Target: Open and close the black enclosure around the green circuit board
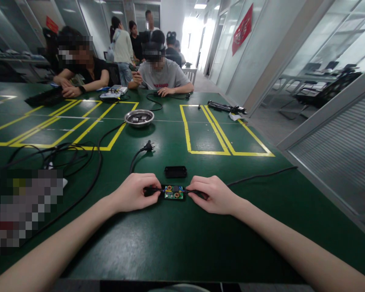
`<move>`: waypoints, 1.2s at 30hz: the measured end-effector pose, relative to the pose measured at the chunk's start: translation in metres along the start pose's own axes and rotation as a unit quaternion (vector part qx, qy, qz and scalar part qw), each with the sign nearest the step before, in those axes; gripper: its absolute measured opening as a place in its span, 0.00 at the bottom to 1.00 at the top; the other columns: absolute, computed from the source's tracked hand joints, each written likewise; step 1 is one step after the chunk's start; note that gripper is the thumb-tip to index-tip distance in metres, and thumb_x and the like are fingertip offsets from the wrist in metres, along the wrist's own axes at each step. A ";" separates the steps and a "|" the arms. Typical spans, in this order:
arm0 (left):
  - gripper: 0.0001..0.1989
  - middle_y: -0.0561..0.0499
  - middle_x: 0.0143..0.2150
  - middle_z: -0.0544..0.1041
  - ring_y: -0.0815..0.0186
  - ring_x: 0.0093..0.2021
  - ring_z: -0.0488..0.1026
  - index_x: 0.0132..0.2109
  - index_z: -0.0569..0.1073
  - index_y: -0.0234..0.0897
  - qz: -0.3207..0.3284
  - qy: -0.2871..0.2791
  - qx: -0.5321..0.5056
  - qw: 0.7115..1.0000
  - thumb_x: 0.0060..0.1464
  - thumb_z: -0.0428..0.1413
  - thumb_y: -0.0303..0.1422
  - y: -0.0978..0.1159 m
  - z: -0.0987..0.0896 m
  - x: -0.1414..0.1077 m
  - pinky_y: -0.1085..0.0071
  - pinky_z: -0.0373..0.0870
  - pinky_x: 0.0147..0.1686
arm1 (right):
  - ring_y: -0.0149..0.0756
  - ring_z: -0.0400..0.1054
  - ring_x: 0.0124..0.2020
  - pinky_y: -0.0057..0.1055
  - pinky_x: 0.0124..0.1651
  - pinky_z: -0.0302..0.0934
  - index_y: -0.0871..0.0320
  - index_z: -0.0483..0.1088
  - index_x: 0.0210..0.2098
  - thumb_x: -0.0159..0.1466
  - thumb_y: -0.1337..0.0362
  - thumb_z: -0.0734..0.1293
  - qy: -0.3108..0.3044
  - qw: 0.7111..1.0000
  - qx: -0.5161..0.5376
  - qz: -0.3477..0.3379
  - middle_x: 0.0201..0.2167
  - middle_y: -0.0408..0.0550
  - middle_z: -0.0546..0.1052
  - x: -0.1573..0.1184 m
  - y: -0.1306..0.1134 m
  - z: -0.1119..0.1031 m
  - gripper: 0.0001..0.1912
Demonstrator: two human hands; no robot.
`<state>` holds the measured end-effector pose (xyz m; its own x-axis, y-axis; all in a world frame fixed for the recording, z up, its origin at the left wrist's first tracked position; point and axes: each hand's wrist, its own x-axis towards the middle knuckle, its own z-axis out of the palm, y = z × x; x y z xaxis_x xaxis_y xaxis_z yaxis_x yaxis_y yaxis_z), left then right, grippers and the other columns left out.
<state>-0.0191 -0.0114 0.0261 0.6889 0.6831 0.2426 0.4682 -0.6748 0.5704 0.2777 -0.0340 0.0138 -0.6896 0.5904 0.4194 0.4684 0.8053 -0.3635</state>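
A small green circuit board (pixel 174 192) with copper coils sits in a black case half on the table, between my two hands. My left hand (pixel 140 192) pinches the black cable at the board's left end. On the other side, my right hand (pixel 211 194) pinches the black cable (pixel 255 177) that runs from the board's right end across the table. Just behind the board lies a black case cover (pixel 175 172), hollow side up. A black power plug (pixel 148 146) rests beyond my left hand, its cord curving down toward that hand.
A metal bowl (pixel 139 118) with small metal parts stands farther back. Tangled black cables (pixel 63 152) and a blurred-out object (pixel 24 211) lie at left. Yellow tape (pixel 207 153) marks the green table. A black tool (pixel 226 108) lies back right. Two co-workers (pixel 162 75) sit opposite.
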 end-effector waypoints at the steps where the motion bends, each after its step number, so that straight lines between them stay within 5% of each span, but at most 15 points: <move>1: 0.06 0.53 0.31 0.77 0.72 0.25 0.70 0.37 0.79 0.36 0.001 -0.002 0.000 1.000 0.58 0.57 0.31 0.000 0.000 0.000 0.78 0.64 0.26 | 0.27 0.66 0.24 0.26 0.26 0.56 0.58 0.74 0.41 0.71 0.67 0.64 -0.002 1.000 -0.003 0.000 0.33 0.46 0.77 0.000 0.000 0.000 0.06; 14: 0.05 0.55 0.27 0.73 0.72 0.24 0.67 0.33 0.76 0.36 -0.008 -0.015 0.005 1.000 0.56 0.56 0.30 0.001 -0.001 0.001 0.78 0.61 0.25 | 0.28 0.67 0.23 0.26 0.27 0.56 0.59 0.75 0.40 0.71 0.67 0.64 -0.013 1.000 -0.018 -0.001 0.32 0.45 0.77 0.000 -0.002 0.003 0.07; 24: 0.09 0.50 0.33 0.75 0.68 0.29 0.71 0.34 0.78 0.35 -0.023 -0.026 -0.001 0.999 0.62 0.56 0.32 0.004 -0.002 0.001 0.75 0.65 0.29 | 0.36 0.70 0.32 0.30 0.34 0.60 0.57 0.72 0.32 0.73 0.66 0.61 -0.029 0.995 -0.072 0.056 0.29 0.48 0.77 0.005 0.001 0.007 0.13; 36: 0.11 0.51 0.31 0.76 0.63 0.35 0.72 0.29 0.76 0.37 -0.064 0.014 0.041 0.997 0.61 0.59 0.30 0.007 0.008 0.003 0.69 0.66 0.38 | 0.34 0.68 0.30 0.29 0.34 0.59 0.57 0.72 0.31 0.70 0.67 0.66 -0.028 0.992 -0.013 0.119 0.28 0.45 0.74 0.008 0.005 0.010 0.11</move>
<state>-0.0091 -0.0160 0.0247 0.6052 0.7721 0.1939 0.5966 -0.6012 0.5316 0.2684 -0.0256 0.0069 -0.5876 0.7601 0.2774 0.6349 0.6457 -0.4243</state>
